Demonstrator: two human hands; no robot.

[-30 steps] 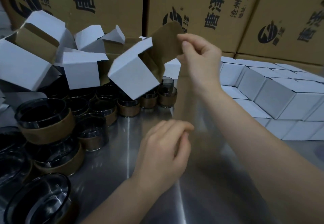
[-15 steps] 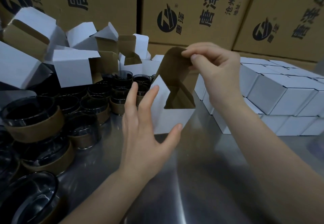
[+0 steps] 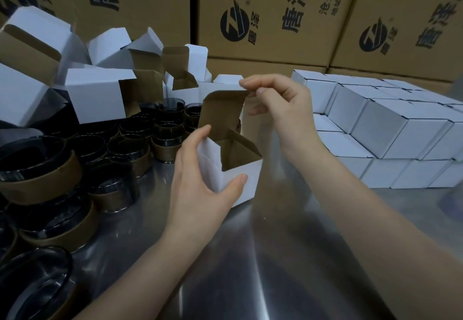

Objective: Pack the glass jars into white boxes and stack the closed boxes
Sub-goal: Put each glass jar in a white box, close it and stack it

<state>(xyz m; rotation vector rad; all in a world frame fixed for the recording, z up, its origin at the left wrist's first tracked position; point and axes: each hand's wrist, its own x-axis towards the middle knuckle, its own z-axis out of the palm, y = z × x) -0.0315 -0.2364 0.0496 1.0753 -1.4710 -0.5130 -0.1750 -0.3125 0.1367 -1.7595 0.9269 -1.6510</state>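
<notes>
While the left hand (image 3: 200, 184) cups the near left corner of an open white box (image 3: 238, 182), thumb on the front face and fingers on the left wall, the right hand (image 3: 278, 109) pinches the top edge of the raised lid flap (image 3: 221, 110) between thumb and forefinger. Box stands upright on the steel table (image 3: 250, 257); brown inside, side flaps part folded in, interior looks empty as far as can be seen. Lid flap stands up behind the opening, above the left hand's fingertips. Left of the grip and close: a crowd of dark glass jars (image 3: 166, 139) with brown paper bands, nearest ones just beside the box's left wall and the back of the left hand; bigger-looking ones sit nearer the camera at far left. Behind those, up and left of the pinch, a loose heap of open white boxes (image 3: 100, 94), flaps up, tilted every way, some resting over the jars. Right of the right wrist, well apart from the held box: closed white boxes (image 3: 388, 129) in neat rows, stacked two layers at least. Beyond both hands, a wall of brown cartons (image 3: 275, 6) with black printed characters and a round logo. Table surface toward the camera, under both forearms, is bare and reflective.
</notes>
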